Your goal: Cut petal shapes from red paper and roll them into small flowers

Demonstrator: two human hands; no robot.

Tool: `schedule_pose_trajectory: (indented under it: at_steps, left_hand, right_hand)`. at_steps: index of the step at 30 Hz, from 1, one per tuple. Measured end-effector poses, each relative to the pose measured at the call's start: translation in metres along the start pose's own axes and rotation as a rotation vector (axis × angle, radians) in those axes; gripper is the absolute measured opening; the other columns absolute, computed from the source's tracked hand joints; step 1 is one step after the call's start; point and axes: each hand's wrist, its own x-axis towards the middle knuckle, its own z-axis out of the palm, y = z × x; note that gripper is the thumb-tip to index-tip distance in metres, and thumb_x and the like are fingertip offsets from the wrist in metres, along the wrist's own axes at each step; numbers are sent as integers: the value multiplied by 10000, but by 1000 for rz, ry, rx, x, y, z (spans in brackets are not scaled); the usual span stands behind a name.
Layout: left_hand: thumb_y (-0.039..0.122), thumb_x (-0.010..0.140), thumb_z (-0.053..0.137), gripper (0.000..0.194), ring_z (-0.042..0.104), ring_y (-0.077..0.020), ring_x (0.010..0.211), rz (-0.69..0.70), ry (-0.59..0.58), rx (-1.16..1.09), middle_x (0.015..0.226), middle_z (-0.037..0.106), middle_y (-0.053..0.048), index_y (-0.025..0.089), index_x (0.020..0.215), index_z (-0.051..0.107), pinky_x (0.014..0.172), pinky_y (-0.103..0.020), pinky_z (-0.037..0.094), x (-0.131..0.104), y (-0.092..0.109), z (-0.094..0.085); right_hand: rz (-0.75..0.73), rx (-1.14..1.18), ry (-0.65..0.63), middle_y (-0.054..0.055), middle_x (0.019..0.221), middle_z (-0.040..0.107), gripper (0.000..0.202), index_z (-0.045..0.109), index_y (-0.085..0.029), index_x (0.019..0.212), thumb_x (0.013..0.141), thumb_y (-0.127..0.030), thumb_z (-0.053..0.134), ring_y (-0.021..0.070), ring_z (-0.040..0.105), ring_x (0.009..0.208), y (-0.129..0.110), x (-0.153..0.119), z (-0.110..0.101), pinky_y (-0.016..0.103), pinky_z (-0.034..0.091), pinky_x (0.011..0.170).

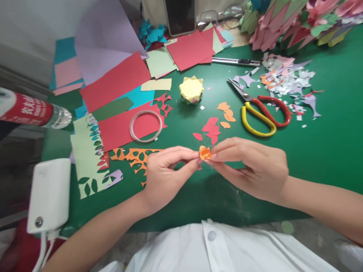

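A small orange paper flower (pixel 204 152) is held up between both hands, over the green table near its front edge. My left hand (pixel 172 170) pinches its left side between thumb and fingers. On the right side, the fingertips and thumb of my right hand (pixel 249 166) close on the flower too. Just beyond the hands lie loose red paper petals (pixel 211 128) and orange petals (pixel 227 113). A yellow folded paper ball (pixel 191 90) sits farther back. Scissors with a red and a yellow handle (pixel 259 109) rest slightly open to the right.
A wire coil (pixel 146 126) lies on red paper at the left, near cut orange scraps (pixel 136 156). A white power bank (pixel 49 194) and a bottle (pixel 31 109) are far left. Behind are a cutter knife (pixel 235 61), a phone (pixel 180 17), glasses (pixel 221 17) and paper clippings (pixel 289 75).
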Motion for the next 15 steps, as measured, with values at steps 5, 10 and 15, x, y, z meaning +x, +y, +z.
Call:
schedule_pose_trajectory:
  at_steps: [5,10,15]
  left_hand:
    - [62,733,743,136,659,-95,542,-108,30,-235,699,733,10,197,726,759,508,-187,569,1,0,1]
    - [132,725,784,86,653,-107,560,-205,53,-288,706,726,7,215,713,766,545,-226,580,0,-1,2]
    - [177,698,813,64,649,-112,538,-283,45,-347,674,720,9,210,684,759,503,-222,563,0,-1,1]
  right_hand:
    - [202,200,93,21,840,670,217,580,-190,936,799,-75,704,146,705,746,0,-4,6,246,637,669]
    - [314,299,78,11,805,691,161,624,-170,904,794,-89,710,132,699,732,1,-3,6,228,637,694]
    - [64,198,49,45,900,733,233,641,-179,999,823,-27,658,146,711,803,5,3,0,251,627,714]
